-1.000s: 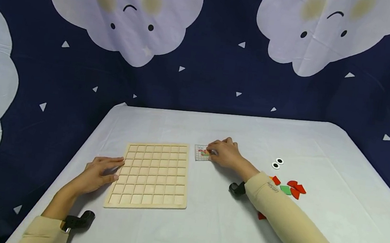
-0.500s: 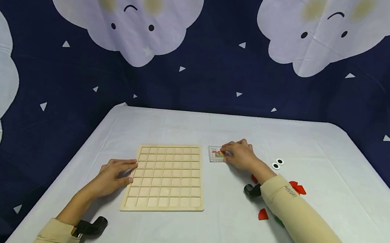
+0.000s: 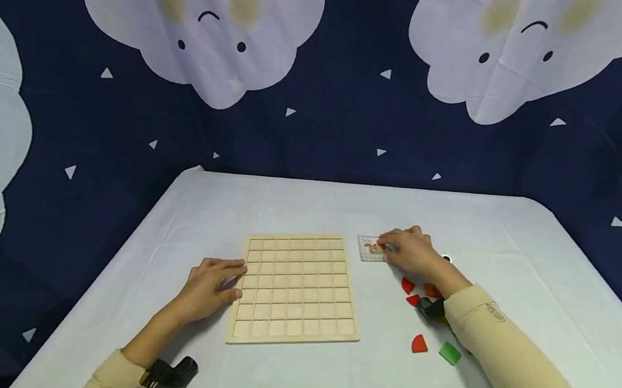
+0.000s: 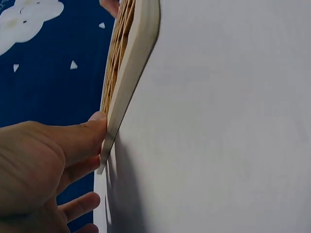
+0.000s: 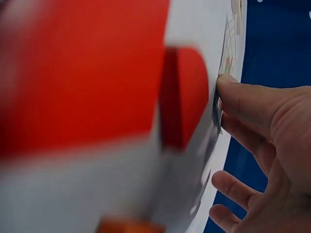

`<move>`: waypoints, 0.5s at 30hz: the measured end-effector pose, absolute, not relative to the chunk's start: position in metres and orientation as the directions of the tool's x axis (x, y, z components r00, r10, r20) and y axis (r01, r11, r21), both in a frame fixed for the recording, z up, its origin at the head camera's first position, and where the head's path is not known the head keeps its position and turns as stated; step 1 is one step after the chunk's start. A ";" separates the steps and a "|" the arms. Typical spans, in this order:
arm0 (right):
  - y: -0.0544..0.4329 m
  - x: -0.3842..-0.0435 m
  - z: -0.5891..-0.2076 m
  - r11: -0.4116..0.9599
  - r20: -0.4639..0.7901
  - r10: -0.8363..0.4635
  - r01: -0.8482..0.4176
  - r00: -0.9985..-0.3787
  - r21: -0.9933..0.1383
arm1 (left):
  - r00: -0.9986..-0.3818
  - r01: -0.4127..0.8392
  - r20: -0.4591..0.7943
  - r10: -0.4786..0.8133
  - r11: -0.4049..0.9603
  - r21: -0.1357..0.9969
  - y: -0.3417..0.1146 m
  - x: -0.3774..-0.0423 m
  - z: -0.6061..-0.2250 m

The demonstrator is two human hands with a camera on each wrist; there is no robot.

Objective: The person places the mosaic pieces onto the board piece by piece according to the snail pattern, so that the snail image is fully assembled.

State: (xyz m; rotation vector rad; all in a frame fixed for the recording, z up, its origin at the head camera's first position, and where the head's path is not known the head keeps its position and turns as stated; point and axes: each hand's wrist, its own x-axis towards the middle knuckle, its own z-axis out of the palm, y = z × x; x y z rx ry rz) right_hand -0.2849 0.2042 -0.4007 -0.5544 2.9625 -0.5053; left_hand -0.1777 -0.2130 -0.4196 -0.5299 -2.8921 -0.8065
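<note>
A pale wooden grid board (image 3: 295, 290) lies flat on the white table. My left hand (image 3: 208, 291) touches its left edge with thumb and index finger, fairly straight; in the left wrist view the thumb of that left hand (image 4: 53, 155) meets the edge of the board (image 4: 129, 73). Right of the board lies a small card (image 3: 368, 249) with a printed grid and a coloured picture. My right hand (image 3: 413, 252) pinches the card's right end between thumb and fingers, covering part of it. In the right wrist view, the card (image 5: 228, 53) is seen nearly edge-on.
Loose pieces lie near my right forearm: a red quarter-round piece (image 3: 419, 344), a green piece (image 3: 450, 353), an orange piece (image 3: 432, 290) and further red ones. A black-and-white eye disc (image 3: 447, 258) shows partly behind my right hand. A dark cloud-print cloth (image 3: 317, 138) hangs behind the table.
The board has slid right along the table with my left hand at its edge. The card has moved right too, with my right hand. My right sleeve now uncovers the green piece.
</note>
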 end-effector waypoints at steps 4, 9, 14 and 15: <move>0.215 -0.284 -0.400 0.880 -0.032 -0.346 -0.313 -0.938 -0.356 | -0.934 0.357 0.176 0.311 0.805 0.473 -0.201 -0.178 -0.418; 0.226 -0.283 -0.400 0.882 -0.026 -0.341 -0.310 -0.940 -0.356 | -0.936 0.352 0.152 0.318 0.816 0.459 -0.189 -0.180 -0.419; 0.236 -0.280 -0.399 0.885 -0.022 -0.329 -0.300 -0.944 -0.356 | -0.930 0.365 0.147 0.336 0.809 0.461 -0.179 -0.183 -0.419; 0.238 -0.280 -0.399 0.886 -0.024 -0.324 -0.295 -0.946 -0.358 | -0.929 0.368 0.146 0.340 0.806 0.464 -0.177 -0.183 -0.419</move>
